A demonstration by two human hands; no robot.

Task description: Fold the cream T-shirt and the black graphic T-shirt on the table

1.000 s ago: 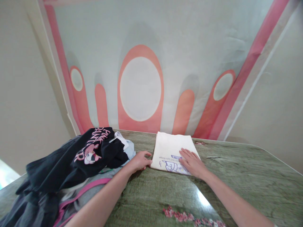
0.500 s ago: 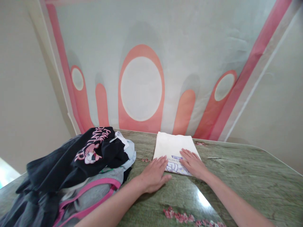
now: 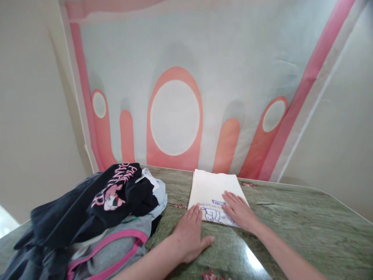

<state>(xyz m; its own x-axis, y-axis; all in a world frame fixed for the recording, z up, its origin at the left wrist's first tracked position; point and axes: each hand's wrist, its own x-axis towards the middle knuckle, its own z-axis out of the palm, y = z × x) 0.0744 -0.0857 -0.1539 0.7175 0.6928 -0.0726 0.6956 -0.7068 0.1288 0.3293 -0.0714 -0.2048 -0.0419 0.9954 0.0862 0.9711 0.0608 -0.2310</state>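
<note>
A folded cream shirt (image 3: pixel 212 187) with a purple print lies flat at the far middle of the green table (image 3: pixel 300 229). My right hand (image 3: pixel 240 212) rests flat on its near right corner, fingers stretched out. Just short of the shirt's near left edge, my left hand (image 3: pixel 190 232) lies palm down on the tabletop, fingers together and extended, fingertips at the cloth's edge. Neither hand holds anything.
A heap of clothes (image 3: pixel 87 217) fills the left of the table, with a black Pink Panther shirt (image 3: pixel 116 193) on top and a grey garment with pink trim (image 3: pixel 116 249) below. A pink and white patterned wall hanging (image 3: pixel 175 116) stands behind.
My left hand left the shirt's left edge, slid toward me and now lies flat on the table. The right hand stayed on the shirt. The view tilted down slightly.
</note>
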